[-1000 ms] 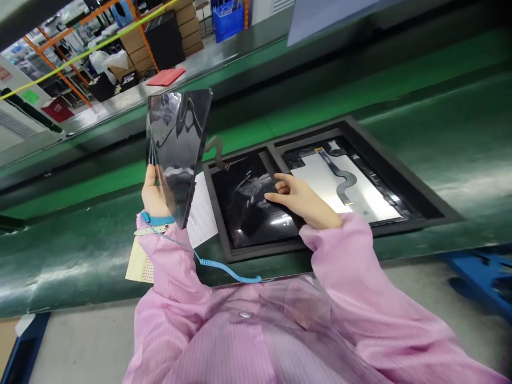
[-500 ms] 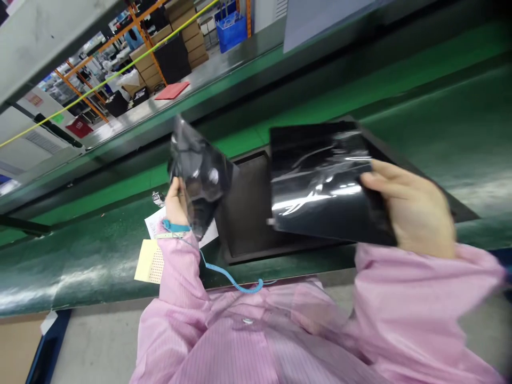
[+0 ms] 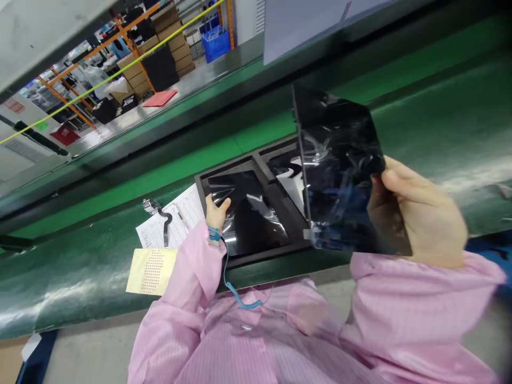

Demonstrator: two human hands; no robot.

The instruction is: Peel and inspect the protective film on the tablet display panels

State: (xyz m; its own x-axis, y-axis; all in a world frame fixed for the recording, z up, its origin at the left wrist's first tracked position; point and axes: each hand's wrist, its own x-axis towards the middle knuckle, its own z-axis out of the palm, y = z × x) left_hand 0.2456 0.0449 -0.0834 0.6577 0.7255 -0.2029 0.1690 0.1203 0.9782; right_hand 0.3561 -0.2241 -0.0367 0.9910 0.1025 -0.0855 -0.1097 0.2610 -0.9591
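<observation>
Green conveyor (image 3: 440, 133), right hand (image 3: 420, 218) gripping dark panel (image 3: 340, 176), hiding tray (image 3: 256, 157), left hand (image 3: 217, 212) grip unclear

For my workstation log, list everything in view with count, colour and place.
Held glossy panel: 1, black, in right hand.
Lying glossy panel: 1, black, tray's left compartment.
Two-compartment tray: 1, black, on belt.
Conveyor belt: 1, green, across view.
Printed paper sheet: 1, white, left of tray.
Dotted card: 1, yellow, on belt, nearer than sheet.
Coiled wrist cord: 1, blue, from left wrist.
Left hand: on lying panel's corner.
Right hand: gripping held panel.
</observation>
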